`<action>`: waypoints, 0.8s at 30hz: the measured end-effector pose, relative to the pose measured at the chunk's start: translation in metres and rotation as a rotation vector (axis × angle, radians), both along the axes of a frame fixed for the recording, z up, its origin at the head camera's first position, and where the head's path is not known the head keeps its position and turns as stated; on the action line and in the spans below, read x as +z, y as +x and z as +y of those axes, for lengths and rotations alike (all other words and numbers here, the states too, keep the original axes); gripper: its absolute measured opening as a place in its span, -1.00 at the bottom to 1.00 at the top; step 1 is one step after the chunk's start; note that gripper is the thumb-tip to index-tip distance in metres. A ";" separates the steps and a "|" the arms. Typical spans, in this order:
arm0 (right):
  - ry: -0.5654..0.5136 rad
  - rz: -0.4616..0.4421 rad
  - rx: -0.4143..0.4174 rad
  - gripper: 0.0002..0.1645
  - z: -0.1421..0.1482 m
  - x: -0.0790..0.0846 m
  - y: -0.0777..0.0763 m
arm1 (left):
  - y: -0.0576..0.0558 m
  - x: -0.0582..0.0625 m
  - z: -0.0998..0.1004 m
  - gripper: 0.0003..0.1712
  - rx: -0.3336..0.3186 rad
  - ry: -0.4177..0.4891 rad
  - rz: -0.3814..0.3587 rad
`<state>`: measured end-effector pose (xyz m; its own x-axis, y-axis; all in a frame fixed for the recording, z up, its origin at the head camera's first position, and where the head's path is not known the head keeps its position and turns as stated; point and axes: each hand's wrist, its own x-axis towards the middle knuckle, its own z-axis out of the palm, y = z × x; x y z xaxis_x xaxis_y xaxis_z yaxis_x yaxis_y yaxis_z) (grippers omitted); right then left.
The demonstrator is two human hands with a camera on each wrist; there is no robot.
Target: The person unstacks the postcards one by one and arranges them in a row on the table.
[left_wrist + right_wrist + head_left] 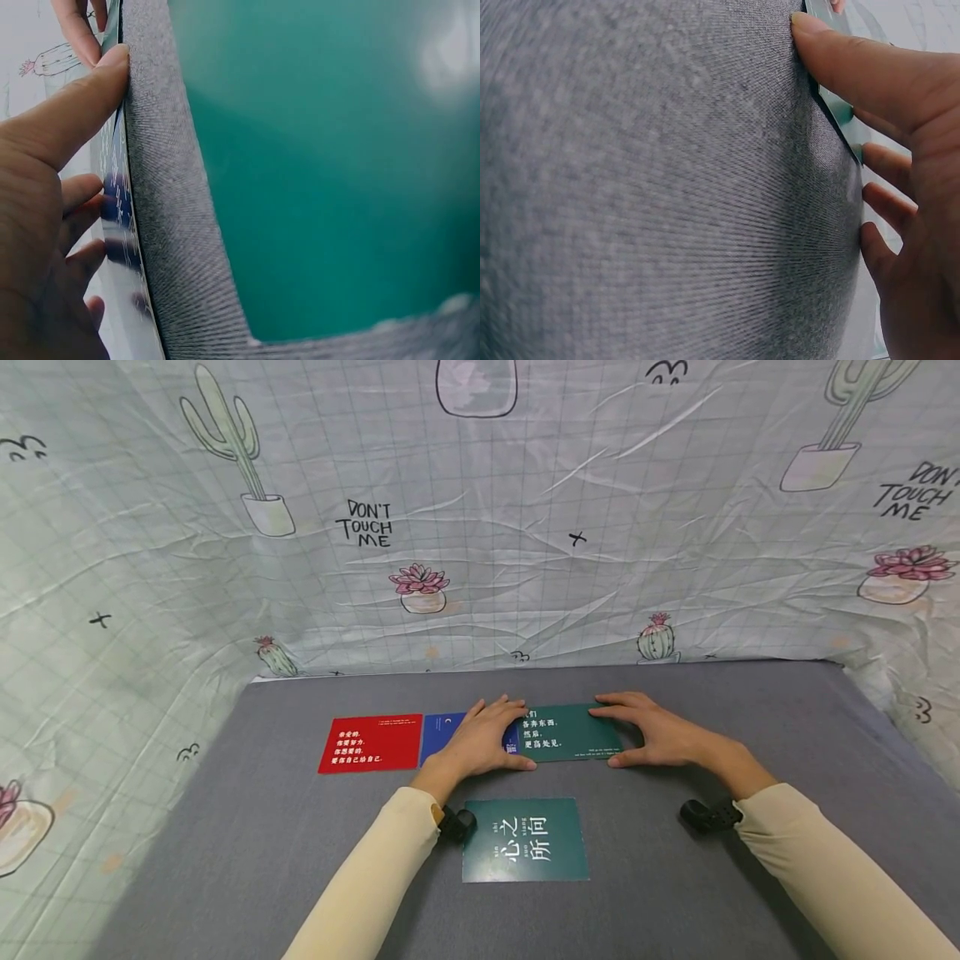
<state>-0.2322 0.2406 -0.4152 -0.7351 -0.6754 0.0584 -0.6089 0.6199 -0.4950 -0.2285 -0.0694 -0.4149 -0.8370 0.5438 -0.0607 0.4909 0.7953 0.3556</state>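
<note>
Three cards lie side by side in a row on the grey cloth: a red card, a blue card and a dark green card with white characters. My left hand spreads over the blue card, hiding much of it, with its thumb at the green card's lower left corner. At the green card's right end, my right hand touches the upper and lower edges with fingers and thumb apart. Closer to me lies another green card, its characters turned sideways; it fills much of the left wrist view.
The grey cloth covers the tabletop. Behind and at the sides hangs a pale curtain printed with cacti. Each wrist wears a black device, the left one overlapping the front green card's corner in the head view.
</note>
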 end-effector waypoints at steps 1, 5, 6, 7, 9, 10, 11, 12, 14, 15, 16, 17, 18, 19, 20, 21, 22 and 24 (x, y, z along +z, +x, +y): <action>0.003 -0.003 -0.002 -0.12 0.000 0.000 0.000 | 0.000 0.000 0.000 -0.01 0.001 0.001 0.002; 0.009 -0.009 -0.005 -0.12 -0.001 0.001 0.000 | 0.001 0.001 0.000 -0.01 0.004 -0.003 0.004; 0.010 -0.009 -0.004 -0.12 -0.001 0.001 0.000 | 0.001 0.001 0.000 -0.02 0.005 -0.004 0.005; 0.011 -0.007 -0.003 -0.11 -0.001 0.001 0.000 | 0.001 0.001 0.000 -0.02 0.004 -0.004 0.007; 0.011 -0.005 -0.003 -0.11 -0.001 0.001 0.000 | 0.001 0.001 0.000 -0.02 0.002 -0.003 0.012; 0.011 -0.003 -0.003 -0.11 -0.001 0.001 0.000 | 0.001 0.001 0.000 -0.02 0.001 -0.002 0.015; 0.011 0.001 -0.003 -0.11 -0.001 0.001 0.000 | 0.001 0.001 0.000 -0.02 0.000 -0.001 0.020; 0.010 0.006 -0.001 -0.11 -0.001 0.001 0.000 | 0.001 0.001 0.000 -0.03 0.000 0.002 0.022; 0.007 0.011 0.000 -0.12 -0.001 0.001 0.000 | 0.001 0.001 0.000 -0.03 -0.001 0.006 0.026; 0.005 0.013 0.000 -0.12 -0.001 0.001 -0.001 | 0.001 0.001 0.000 -0.03 -0.001 0.008 0.028; 0.004 0.018 0.003 -0.12 -0.001 0.001 -0.001 | 0.001 0.001 0.000 -0.03 -0.001 0.010 0.030; 0.002 0.018 0.004 -0.12 -0.001 0.001 -0.001 | 0.001 0.001 0.000 -0.03 -0.001 0.010 0.031; 0.002 0.017 0.004 -0.12 -0.001 0.001 -0.001 | 0.001 0.001 0.000 -0.03 -0.001 0.010 0.031; 0.003 0.012 0.002 -0.11 -0.001 0.001 -0.001 | 0.001 0.001 0.000 -0.03 -0.001 0.009 0.032; 0.003 0.009 0.001 -0.11 0.000 0.001 -0.001 | 0.001 0.001 0.000 -0.02 -0.001 0.006 0.032; 0.005 0.004 0.000 -0.10 0.000 0.001 -0.001 | 0.002 0.001 0.000 -0.02 -0.001 0.007 0.033; 0.006 0.000 -0.001 -0.09 0.000 0.001 -0.001 | 0.002 0.001 0.000 -0.02 0.000 0.004 0.032; 0.009 -0.009 -0.003 -0.09 0.000 0.002 -0.001 | 0.002 0.001 0.000 -0.02 0.000 0.000 0.030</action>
<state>-0.2336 0.2406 -0.4136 -0.7379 -0.6734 0.0459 -0.6025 0.6265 -0.4945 -0.2268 -0.0699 -0.4137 -0.8386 0.5436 -0.0352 0.5013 0.7954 0.3407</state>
